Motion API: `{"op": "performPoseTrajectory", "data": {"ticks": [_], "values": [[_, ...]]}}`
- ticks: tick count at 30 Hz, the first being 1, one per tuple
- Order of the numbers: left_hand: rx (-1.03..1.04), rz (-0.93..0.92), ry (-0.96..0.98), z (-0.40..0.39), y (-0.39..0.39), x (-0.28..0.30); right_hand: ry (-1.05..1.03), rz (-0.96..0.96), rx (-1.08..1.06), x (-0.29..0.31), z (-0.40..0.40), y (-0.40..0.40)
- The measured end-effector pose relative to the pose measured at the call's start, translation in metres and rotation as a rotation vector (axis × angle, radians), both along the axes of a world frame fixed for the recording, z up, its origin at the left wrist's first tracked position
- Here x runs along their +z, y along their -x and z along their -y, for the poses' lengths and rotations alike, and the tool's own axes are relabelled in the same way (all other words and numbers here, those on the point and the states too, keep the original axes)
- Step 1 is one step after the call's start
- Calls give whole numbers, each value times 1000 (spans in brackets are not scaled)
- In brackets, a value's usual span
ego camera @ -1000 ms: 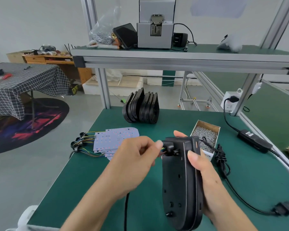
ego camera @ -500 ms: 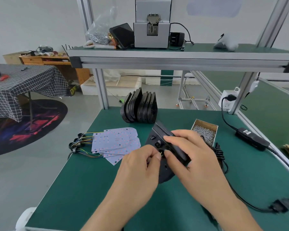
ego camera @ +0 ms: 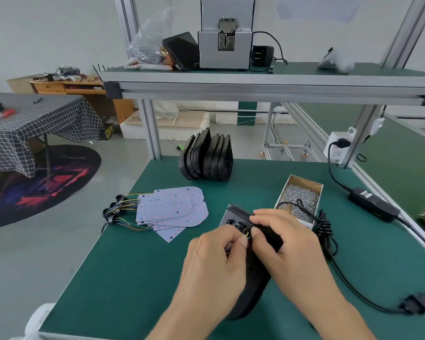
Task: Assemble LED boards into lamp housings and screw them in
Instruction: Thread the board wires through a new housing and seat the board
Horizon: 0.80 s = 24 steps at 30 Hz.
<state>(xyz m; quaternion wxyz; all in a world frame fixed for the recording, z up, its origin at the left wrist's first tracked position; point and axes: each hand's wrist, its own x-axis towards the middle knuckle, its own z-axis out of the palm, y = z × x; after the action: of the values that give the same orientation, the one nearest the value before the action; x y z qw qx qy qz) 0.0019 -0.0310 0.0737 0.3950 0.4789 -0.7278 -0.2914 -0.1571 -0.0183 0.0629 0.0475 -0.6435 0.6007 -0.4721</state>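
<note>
- While our left hand (ego camera: 214, 263) pinches thin coloured wires (ego camera: 248, 236) at the top end of the black lamp housing (ego camera: 252, 288), our right hand (ego camera: 287, 244) curls over the housing's upper edge and grips it; the two hands sit close together, fingertips nearly touching.
- We hold the housing near the front edge of the table (ego camera: 123, 278), about midway along it and tilted.
- We see a fan of LED boards (ego camera: 172, 209) lying flat toward the table's left edge, their wire leads trailing over that edge.
- A row of spare housings (ego camera: 206, 158) stands on edge at the back edge.
- An open box of screws (ego camera: 299, 200) lies just beyond our right hand, with a black cable (ego camera: 326, 231) coiled beside it.
</note>
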Motion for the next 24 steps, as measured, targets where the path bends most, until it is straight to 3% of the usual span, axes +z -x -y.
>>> {"op": "performPoseTrajectory", "data": {"ticks": [6,19,24], "values": [[-27,-31,-38,0,1,-4,-34,45,-26,-1,-2,3],[-23,-42,-42,0,7,-4,108,42,-98,-17,3,1],[-9,-103,-97,6,7,-13,22,84,-95,-17,4,2]]}}
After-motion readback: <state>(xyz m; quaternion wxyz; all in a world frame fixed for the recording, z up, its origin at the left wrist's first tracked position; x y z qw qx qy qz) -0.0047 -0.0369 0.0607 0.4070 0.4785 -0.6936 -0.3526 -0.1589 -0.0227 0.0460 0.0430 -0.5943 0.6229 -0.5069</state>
